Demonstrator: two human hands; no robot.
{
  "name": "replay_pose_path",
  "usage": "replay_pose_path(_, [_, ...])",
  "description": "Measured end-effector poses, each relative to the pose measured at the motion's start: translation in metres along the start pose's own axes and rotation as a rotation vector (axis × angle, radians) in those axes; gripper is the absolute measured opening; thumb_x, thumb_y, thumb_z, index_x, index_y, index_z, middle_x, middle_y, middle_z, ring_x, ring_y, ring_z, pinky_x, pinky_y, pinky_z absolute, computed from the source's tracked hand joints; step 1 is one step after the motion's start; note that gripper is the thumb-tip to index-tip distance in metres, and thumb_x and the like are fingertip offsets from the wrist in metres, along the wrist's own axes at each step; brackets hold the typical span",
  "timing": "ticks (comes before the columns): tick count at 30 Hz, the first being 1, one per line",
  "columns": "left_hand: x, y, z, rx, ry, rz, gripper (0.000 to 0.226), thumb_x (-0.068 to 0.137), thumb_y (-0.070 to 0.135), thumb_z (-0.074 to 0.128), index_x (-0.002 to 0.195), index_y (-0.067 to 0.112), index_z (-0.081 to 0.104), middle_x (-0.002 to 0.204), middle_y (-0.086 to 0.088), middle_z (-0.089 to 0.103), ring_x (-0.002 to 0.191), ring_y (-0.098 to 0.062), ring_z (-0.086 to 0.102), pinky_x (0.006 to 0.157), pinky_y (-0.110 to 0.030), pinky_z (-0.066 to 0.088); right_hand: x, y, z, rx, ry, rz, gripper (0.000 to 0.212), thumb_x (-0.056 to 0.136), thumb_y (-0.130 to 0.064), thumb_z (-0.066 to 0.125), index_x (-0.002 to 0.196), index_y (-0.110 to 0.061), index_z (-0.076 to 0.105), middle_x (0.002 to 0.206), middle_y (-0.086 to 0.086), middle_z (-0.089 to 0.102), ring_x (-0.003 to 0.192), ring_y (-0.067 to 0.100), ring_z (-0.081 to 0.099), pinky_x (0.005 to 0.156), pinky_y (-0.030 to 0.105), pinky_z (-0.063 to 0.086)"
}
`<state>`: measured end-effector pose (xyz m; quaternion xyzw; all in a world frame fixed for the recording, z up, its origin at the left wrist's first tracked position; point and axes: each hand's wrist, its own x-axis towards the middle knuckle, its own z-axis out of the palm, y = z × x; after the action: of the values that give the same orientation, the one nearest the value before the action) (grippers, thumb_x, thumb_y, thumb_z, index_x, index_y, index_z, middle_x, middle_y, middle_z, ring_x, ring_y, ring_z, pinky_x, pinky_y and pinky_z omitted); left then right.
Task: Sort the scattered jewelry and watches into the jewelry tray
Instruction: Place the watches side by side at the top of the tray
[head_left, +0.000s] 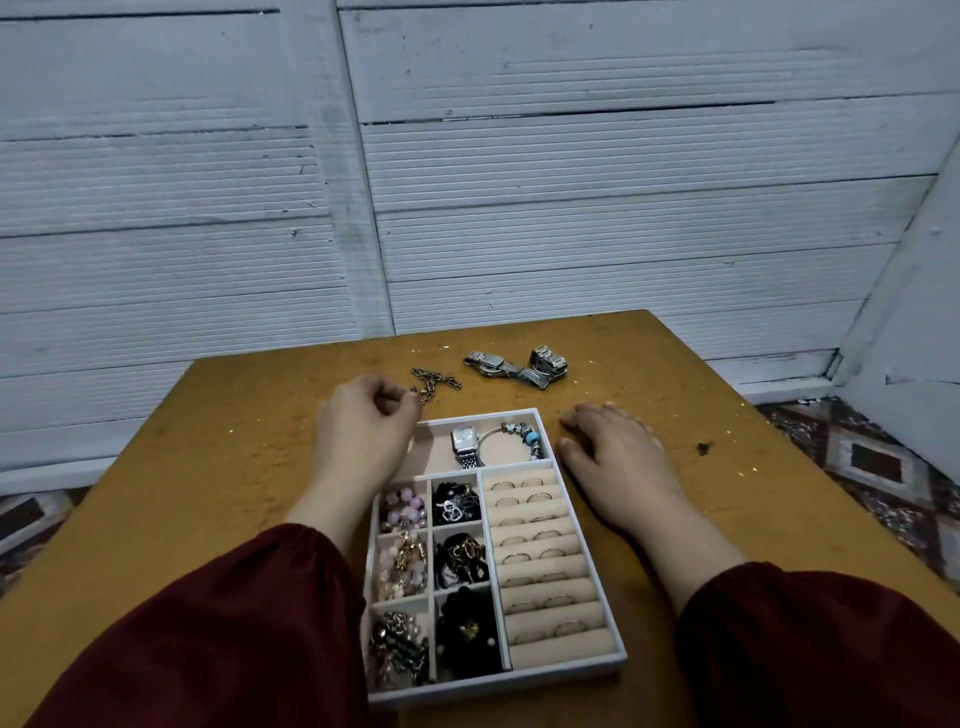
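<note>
Jewelry tray (587, 670), a white-framed rectangle lined in beige velvet, looks nearly full. Its ring rolls and small compartments are stocked, and its far compartment holds a square-faced silver watch (462, 441) and a silver bracelet with blue beads (522, 435). Outside it, just beyond its far left corner, lies a dull brass-coloured link chain (439, 382). Beyond its far edge lie silver steel-band watches (511, 368), touching one another.

The step in hand seems to be fetching the chain. The left hand (363, 421), by the tray's far left corner, has its fingers curled, thumb and forefinger drawn together at the chain's near end; whether they grip it I cannot tell. The right hand (613, 441) rests flat beside the tray's right wall, fingers stretched, holding nothing.

Next, probably: lift the chain free of snags and lower it into the far compartment, which has the most room. Nothing stands between chain and tray.
</note>
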<state>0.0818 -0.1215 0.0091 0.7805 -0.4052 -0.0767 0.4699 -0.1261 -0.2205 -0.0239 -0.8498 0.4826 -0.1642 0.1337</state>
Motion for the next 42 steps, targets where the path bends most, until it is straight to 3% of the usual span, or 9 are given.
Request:
replay_pose_path(5, [0.001, -0.017, -0.006, -0.046, 0.114, 0.079, 0.01, 0.087, 0.017, 0.06, 0.084, 0.026, 0.063, 0.078, 0.009, 0.065, 0.074, -0.015, 0.063, 0.072, -0.035, 0.054, 0.001, -0.005, -0.008, 0.174, 0.092, 0.062, 0.025, 0.093, -0.031, 0.051, 0.114, -0.027, 0.063, 0.11, -0.001, 0.067, 0.101, 0.02, 0.059, 0.087, 0.034, 0.047])
replay_pose_path(7, [0.005, -0.025, -0.007, -0.085, 0.148, 0.05, 0.009, 0.086, 0.019, 0.059, 0.084, 0.026, 0.065, 0.078, 0.008, 0.067, 0.075, -0.015, 0.064, 0.074, -0.039, 0.055, 0.006, -0.013, -0.013, 0.231, 0.124, 0.078, 0.021, 0.093, -0.029, 0.051, 0.109, -0.029, 0.064, 0.094, -0.002, 0.068, 0.079, 0.016, 0.06, 0.069, 0.03, 0.047])
replay_pose_path(9, [0.011, -0.029, -0.007, -0.109, 0.15, 0.034, 0.012, 0.086, 0.018, 0.059, 0.082, 0.029, 0.063, 0.078, 0.008, 0.066, 0.075, -0.016, 0.064, 0.073, -0.04, 0.056, 0.014, -0.025, -0.019, 0.268, 0.184, 0.047, 0.018, 0.093, -0.026, 0.051, 0.104, -0.028, 0.066, 0.088, -0.003, 0.066, 0.07, 0.014, 0.058, 0.06, 0.027, 0.042])
replay_pose_path(13, [0.02, -0.029, -0.002, -0.142, 0.134, 0.045, 0.02, 0.088, 0.015, 0.06, 0.079, 0.033, 0.059, 0.078, 0.008, 0.065, 0.076, -0.015, 0.063, 0.069, -0.029, 0.051, 0.037, -0.053, -0.019, 0.299, 0.21, -0.036, 0.017, 0.091, -0.02, 0.052, 0.099, -0.022, 0.067, 0.082, -0.004, 0.064, 0.071, 0.013, 0.056, 0.059, 0.025, 0.035])
replay_pose_path(18, [0.035, -0.029, 0.008, -0.244, 0.112, 0.05, 0.022, 0.087, 0.012, 0.061, 0.079, 0.032, 0.06, 0.074, 0.007, 0.062, 0.07, -0.012, 0.059, 0.066, -0.026, 0.047, 0.077, -0.073, -0.005, 0.111, 0.088, -0.095, 0.024, 0.091, -0.021, 0.054, 0.112, -0.02, 0.065, 0.111, 0.003, 0.067, 0.104, 0.024, 0.059, 0.079, 0.028, 0.042])
replay_pose_path(23, [0.05, -0.03, 0.014, -0.274, 0.13, 0.057, 0.02, 0.086, 0.011, 0.062, 0.08, 0.031, 0.062, 0.069, 0.009, 0.06, 0.065, -0.008, 0.056, 0.062, -0.023, 0.044, 0.118, -0.079, 0.012, -0.061, 0.053, -0.079, 0.031, 0.089, -0.026, 0.058, 0.12, -0.022, 0.059, 0.12, 0.008, 0.064, 0.117, 0.03, 0.051, 0.093, 0.037, 0.045])
replay_pose_path(30, [0.057, -0.036, 0.015, -0.284, 0.15, 0.079, 0.02, 0.085, 0.01, 0.061, 0.082, 0.029, 0.064, 0.067, 0.009, 0.059, 0.064, -0.008, 0.056, 0.064, -0.023, 0.046, 0.14, -0.083, 0.016, -0.306, -0.053, -0.028, 0.05, 0.084, -0.032, 0.062, 0.129, -0.017, 0.046, 0.123, 0.013, 0.059, 0.119, 0.033, 0.048, 0.093, 0.036, 0.039])
replay_pose_path(37, [0.059, -0.039, 0.017, -0.321, 0.148, 0.079, 0.024, 0.085, 0.008, 0.06, 0.079, 0.032, 0.062, 0.082, 0.0, 0.068, 0.081, -0.018, 0.067, 0.075, -0.034, 0.055, 0.144, -0.08, 0.016, -0.167, -0.058, 0.008, 0.05, 0.073, -0.029, 0.07, 0.117, -0.017, 0.049, 0.109, 0.005, 0.064, 0.105, 0.028, 0.056, 0.081, 0.033, 0.047])
replay_pose_path(42, [0.059, -0.037, 0.017, -0.331, 0.127, 0.104, 0.022, 0.084, 0.009, 0.062, 0.081, 0.031, 0.063, 0.069, 0.007, 0.06, 0.071, -0.015, 0.063, 0.068, -0.03, 0.052, 0.139, -0.079, 0.017, 0.004, -0.036, -0.022, 0.058, 0.067, -0.031, 0.078, 0.115, -0.013, 0.05, 0.105, 0.007, 0.063, 0.099, 0.027, 0.057, 0.074, 0.031, 0.049])
